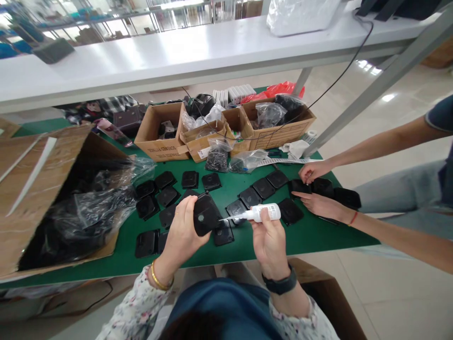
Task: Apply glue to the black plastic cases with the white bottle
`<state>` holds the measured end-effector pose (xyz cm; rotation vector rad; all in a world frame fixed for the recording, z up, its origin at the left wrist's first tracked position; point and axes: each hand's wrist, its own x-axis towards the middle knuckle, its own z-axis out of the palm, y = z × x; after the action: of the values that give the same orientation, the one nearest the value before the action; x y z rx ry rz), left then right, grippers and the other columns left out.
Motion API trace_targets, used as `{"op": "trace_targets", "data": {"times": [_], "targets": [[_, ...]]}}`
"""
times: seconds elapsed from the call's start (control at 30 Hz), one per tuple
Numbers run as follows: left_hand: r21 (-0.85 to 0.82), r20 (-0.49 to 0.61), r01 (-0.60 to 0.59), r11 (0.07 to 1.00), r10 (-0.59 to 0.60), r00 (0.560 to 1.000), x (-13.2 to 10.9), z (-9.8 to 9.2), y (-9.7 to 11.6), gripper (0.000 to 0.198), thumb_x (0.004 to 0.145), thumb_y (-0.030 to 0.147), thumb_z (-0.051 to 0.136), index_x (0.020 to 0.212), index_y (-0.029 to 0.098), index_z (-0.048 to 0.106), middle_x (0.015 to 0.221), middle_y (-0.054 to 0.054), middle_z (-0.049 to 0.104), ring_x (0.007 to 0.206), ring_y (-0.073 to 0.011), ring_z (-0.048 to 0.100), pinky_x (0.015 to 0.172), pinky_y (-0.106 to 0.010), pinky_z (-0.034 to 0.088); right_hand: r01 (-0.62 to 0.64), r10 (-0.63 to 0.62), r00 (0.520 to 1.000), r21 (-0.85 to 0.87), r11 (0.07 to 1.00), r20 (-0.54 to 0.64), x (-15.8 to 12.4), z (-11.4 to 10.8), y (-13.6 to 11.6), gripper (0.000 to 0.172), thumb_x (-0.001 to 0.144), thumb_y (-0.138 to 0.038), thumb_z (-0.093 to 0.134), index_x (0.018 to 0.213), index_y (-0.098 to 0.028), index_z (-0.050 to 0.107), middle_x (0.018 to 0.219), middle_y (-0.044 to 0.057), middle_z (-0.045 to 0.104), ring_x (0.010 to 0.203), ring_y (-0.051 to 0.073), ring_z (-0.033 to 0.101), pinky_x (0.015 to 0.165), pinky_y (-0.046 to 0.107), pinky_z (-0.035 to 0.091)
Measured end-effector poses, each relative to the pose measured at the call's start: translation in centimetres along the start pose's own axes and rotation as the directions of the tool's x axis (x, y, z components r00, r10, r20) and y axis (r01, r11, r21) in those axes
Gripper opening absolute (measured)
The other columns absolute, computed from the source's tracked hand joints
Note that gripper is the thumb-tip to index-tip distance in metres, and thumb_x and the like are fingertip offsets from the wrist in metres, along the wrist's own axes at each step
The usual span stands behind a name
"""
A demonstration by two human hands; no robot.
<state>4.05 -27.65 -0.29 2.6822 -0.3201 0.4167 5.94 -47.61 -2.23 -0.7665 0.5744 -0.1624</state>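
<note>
My left hand [182, 236] grips a square black plastic cover [205, 213] by its left side, tilted up above the table. A small pale round spot shows on the cover's face. In my right hand [271, 241] is a white glue bottle [266, 213], lying nearly level with its long thin nozzle [231, 218] pointing left. The nozzle tip is at the cover's right edge; whether it touches, I cannot tell. Below and around both hands, several similar black covers [146, 243] lie on the green table [198, 263].
At left lies a large open carton [46, 160] with plastic-wrapped contents. Small cardboard boxes [161, 151] and bags of parts [217, 158] line the back, under a white shelf [170, 56]. At right, a co-worker's hands [320, 203] handle black covers beside a metal post [354, 108].
</note>
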Motion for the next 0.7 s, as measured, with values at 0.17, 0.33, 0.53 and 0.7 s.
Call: {"op": "trace_targets", "data": {"times": [0.17,0.33,0.53,0.7], "targets": [[0.002,-0.018,0.008,1.0,-0.008,1.0,0.29,-0.1,-0.39,0.078,0.073,0.025,0.069,0.139,0.011,0.029,0.131,-0.018,0.044,0.127,-0.0318,0.042,0.108,-0.049,0.04,0.053,-0.053,0.999,-0.05,0.997,0.008,0.06,0.35,0.06,0.035,0.07,-0.038,0.08,0.092,-0.017,0.063,0.086,0.001,0.066,0.08,0.015,0.062,0.075,0.029,0.052],[-0.007,-0.022,0.001,1.0,-0.001,1.0,0.79,-0.2,-0.34,0.078,0.073,0.024,0.068,0.139,0.012,0.028,0.132,-0.018,0.044,0.126,-0.0322,0.043,0.106,-0.05,0.041,0.115,-0.113,0.993,-0.077,0.99,0.028,0.06,0.78,-0.17,0.033,0.072,-0.039,0.078,0.093,-0.018,0.063,0.089,0.001,0.067,0.082,0.016,0.063,0.079,0.031,0.051],[-0.016,-0.016,-0.003,1.0,0.002,1.0,0.91,-0.27,-0.27,0.079,0.073,0.025,0.068,0.14,0.013,0.027,0.132,-0.018,0.044,0.127,-0.0323,0.042,0.106,-0.05,0.041,0.188,-0.184,0.982,-0.161,0.969,0.04,-0.01,0.88,-0.48,0.034,0.074,-0.039,0.076,0.098,-0.019,0.062,0.095,0.003,0.067,0.088,0.019,0.063,0.087,0.037,0.049],[-0.015,-0.031,-0.015,1.0,0.014,0.999,0.93,-0.6,-0.1,0.079,0.073,0.025,0.069,0.139,0.012,0.028,0.132,-0.018,0.044,0.127,-0.0318,0.042,0.108,-0.049,0.04,0.208,-0.207,0.978,-0.174,0.963,0.026,-0.35,0.98,-0.57,0.038,0.07,-0.038,0.08,0.098,-0.02,0.062,0.095,0.002,0.067,0.089,0.018,0.062,0.09,0.037,0.048]]}}
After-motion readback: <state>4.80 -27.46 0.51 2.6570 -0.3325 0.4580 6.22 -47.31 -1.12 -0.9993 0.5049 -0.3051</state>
